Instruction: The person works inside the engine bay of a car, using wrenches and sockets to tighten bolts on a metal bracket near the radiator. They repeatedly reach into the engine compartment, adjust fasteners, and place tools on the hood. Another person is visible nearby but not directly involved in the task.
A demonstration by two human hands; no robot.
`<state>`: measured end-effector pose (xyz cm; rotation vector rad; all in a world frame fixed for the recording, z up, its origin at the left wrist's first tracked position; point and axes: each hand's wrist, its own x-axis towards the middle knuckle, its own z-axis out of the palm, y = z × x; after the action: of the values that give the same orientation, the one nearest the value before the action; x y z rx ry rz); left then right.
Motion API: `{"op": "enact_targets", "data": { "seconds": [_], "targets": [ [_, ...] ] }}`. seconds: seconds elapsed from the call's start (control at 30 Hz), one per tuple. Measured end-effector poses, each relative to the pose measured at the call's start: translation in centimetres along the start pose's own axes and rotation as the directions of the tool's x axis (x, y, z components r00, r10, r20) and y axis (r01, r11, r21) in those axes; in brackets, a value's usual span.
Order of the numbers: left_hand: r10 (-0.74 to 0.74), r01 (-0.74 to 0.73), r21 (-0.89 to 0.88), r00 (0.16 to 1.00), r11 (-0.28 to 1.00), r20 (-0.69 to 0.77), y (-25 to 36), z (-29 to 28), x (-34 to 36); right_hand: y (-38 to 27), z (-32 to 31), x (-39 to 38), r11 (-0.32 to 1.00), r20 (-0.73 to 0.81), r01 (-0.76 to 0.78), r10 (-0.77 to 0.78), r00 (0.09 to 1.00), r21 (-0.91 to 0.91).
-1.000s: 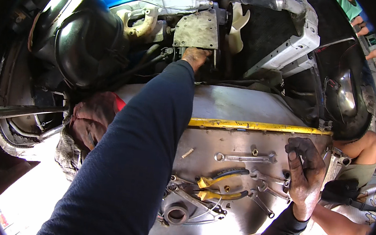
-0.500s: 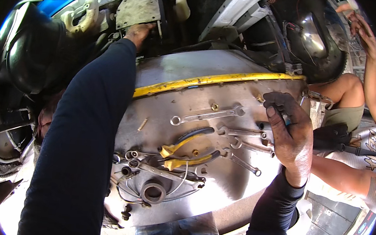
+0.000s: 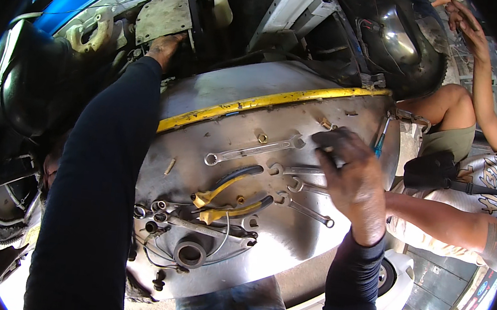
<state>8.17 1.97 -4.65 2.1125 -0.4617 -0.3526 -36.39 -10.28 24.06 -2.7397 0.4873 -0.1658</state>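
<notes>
My left hand reaches to the lower edge of a flat metal plate on the engine; its fingers are hidden there. My right hand hovers over the bare metal panel, fingers curled toward the thumb. Whatever it may hold is too dark to make out. Beneath and beside it lie a combination wrench and others partly covered by the hand. A longer wrench lies farther left, with a brass-coloured nut above it. Pliers with yellow and black handles lie mid-panel.
A dark ring-shaped part sits near the panel's front edge among wrenches and a cable. A yellow bar crosses the panel. A teal-handled screwdriver lies at right. Another person's arm is close on the right.
My right hand has tilted and come down over the wrench ends, uncovering the teal-handled screwdriver. My left hand stays at the plate. The whole view has shifted slightly.
</notes>
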Motion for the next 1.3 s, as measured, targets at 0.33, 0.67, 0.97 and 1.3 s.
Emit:
{"op": "enact_targets", "data": {
  "seconds": [0.33, 0.67, 0.97, 1.3],
  "targets": [
    [0.023, -0.024, 0.004, 1.0, 1.0, 0.013, 0.6, 0.2, -0.7, -4.2, 3.9, 3.1, 0.996, 0.085, 0.05, -0.044, 0.995, -0.073],
    [0.003, 0.0, -0.069, 0.999, 0.998, 0.053, 1.0, 0.6, -0.7, -5.3, 2.3, 6.7, 0.945, 0.191, -0.183, 0.133, 0.973, 0.272],
    [0.006, 0.002, -0.093, 0.997, 0.996, 0.077, 0.4, 1.1, -0.2, -8.5, 2.5, 11.5, 0.864, 0.251, -0.118, -0.01, 0.968, 0.49],
    [0.351, -0.449, 0.387, 0.888, 0.805, 0.298, -0.9, -0.9, -1.5, -8.7, 2.9, 5.8, 0.883, 0.122, -0.048, -0.011, 0.992, 0.466]
  ]
}}
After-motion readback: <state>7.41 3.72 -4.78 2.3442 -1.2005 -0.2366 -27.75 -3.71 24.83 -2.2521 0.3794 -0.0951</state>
